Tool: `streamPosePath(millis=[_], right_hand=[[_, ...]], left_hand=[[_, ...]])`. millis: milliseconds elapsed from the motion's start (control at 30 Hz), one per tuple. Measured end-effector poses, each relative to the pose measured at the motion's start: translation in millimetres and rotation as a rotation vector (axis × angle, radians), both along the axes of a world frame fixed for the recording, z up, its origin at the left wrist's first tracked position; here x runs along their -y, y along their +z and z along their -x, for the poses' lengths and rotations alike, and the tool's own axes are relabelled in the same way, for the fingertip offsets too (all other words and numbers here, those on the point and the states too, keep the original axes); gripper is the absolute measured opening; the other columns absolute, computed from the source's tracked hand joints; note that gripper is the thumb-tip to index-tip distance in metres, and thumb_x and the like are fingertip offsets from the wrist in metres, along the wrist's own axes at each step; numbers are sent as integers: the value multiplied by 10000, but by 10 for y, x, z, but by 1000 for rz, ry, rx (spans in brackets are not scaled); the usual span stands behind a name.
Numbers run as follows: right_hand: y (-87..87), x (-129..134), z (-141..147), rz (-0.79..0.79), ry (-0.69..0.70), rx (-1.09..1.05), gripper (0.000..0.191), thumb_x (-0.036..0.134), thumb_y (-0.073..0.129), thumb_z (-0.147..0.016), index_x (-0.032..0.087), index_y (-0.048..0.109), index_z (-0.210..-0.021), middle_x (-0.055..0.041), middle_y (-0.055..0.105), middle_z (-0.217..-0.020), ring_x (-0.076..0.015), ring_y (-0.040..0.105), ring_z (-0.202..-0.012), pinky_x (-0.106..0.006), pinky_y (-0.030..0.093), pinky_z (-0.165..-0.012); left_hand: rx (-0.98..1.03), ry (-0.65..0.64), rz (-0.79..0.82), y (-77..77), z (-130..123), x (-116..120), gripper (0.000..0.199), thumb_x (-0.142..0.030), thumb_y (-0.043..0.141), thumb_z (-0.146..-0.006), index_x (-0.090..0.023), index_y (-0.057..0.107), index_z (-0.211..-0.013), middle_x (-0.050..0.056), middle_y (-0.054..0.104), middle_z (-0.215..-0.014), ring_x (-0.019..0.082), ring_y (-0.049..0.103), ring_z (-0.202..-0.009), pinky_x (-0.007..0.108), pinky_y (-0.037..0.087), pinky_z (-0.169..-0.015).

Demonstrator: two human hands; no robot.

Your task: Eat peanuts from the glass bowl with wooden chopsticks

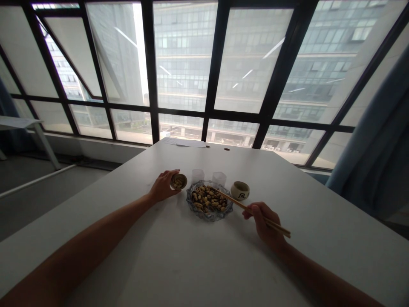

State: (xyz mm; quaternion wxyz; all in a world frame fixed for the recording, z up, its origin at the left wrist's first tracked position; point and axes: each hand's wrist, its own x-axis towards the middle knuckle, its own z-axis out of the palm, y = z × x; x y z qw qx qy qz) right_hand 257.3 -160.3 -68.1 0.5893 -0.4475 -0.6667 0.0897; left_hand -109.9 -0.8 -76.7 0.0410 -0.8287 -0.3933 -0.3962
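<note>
My left hand (165,186) is closed around a small cup (178,182), tilted so that its mouth faces me; some pale pieces, perhaps nuts, lie inside it. In my right hand (266,224) is a pair of wooden chopsticks (238,202), their tips over the far part of a glass bowl (210,217). The bowl has a scalloped rim and holds a heap of mixed nuts (207,198), some tan, some dark. Whether the tips grip a nut, I cannot tell. A second cup (240,191), cream with a dark character on its side, stands upright right of the bowl.
Two clear plastic cups (219,178) stand just behind the bowl. Papers (185,142) lie at the far edge of the white table (191,268), near two dark round spots. Large windows rise beyond, with a blue curtain (367,132) on the right and another table (22,123) at left.
</note>
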Motion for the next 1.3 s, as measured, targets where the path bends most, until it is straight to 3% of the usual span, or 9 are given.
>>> streamPosePath(millis=[200, 1300], right_hand=[[20, 16, 9, 20, -3, -6, 404, 545, 506, -973, 215, 617, -769, -46, 709, -616, -182, 678, -542, -292, 572, -530], [33, 28, 17, -18, -43, 39, 407, 542, 498, -975, 222, 629, -759, -38, 710, -606, -185, 683, -531, -283, 561, -516]], left_hand=[[8, 10, 75, 31, -10, 28, 683, -369, 775, -683, -231, 522, -1303, 108, 602, -1383, 317, 559, -1262, 467, 429, -1083], [13, 40, 79, 22, -7, 20, 732, -402, 810, -657, -238, 524, -1311, 105, 625, -1338, 321, 595, -1203, 462, 446, -1059]])
